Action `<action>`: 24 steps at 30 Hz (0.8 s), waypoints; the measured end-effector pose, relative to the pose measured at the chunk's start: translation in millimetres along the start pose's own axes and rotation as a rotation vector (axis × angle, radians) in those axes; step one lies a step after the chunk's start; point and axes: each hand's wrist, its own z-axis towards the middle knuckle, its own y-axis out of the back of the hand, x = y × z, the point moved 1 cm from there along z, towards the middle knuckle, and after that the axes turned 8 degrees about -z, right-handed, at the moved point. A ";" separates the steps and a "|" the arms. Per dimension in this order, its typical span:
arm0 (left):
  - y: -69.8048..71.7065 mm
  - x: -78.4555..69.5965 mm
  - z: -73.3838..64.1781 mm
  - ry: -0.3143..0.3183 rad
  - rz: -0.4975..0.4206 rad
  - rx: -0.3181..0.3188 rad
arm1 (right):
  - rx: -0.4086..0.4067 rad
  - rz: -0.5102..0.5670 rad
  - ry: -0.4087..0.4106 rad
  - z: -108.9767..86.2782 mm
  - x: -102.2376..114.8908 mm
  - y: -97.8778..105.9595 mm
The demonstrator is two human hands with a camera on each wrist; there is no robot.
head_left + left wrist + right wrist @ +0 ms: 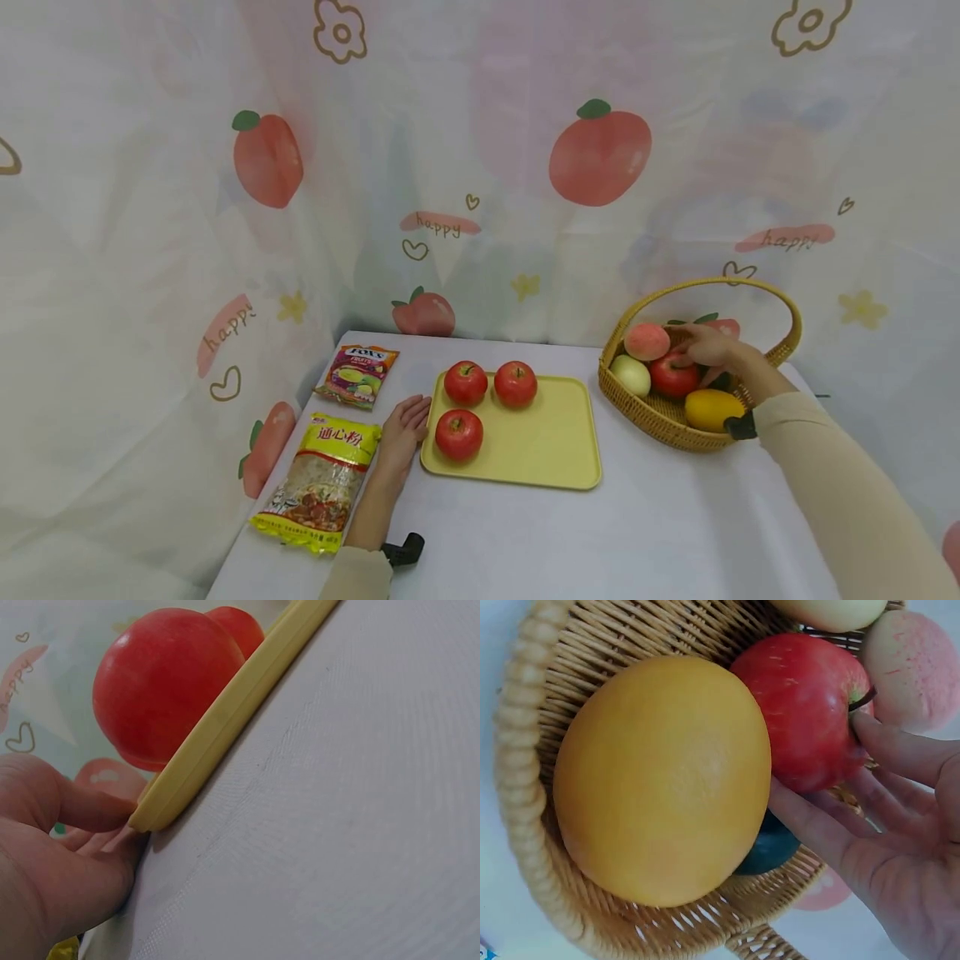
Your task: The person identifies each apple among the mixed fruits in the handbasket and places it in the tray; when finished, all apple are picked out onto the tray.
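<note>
My right hand (711,347) reaches into a wicker basket (652,422). Its thumb lies by the stem of a red apple (802,712), and its fingers go round the apple's side, partly hidden behind it. Around this apple are a yellow mango-like fruit (660,780), a pink peach (647,342), a pale green round fruit (630,376) and a dark green item (769,844), mostly covered. My left hand (405,425) touches the left edge of a yellow tray (536,442), fingers nearly straight. Three red apples (459,434) sit on the tray's left and middle.
Left of the tray lie a yellow pasta bag (322,479) and, behind it, a purple-and-orange Fox's candy bag (356,375). The basket's tall arched handle (705,285) rises over the fruit. A printed curtain (480,167) hangs behind the white table (540,542).
</note>
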 end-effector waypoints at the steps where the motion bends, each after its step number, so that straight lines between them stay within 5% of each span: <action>1: 0.0 0.2 -0.1 0.002 0.002 -0.001 | 0.003 0.001 0.005 -1.8 -0.4 0.5; 24: -2.2 -3.6 -2.0 0.005 0.005 -0.002 | -0.101 0.085 0.054 -45.3 0.4 14.6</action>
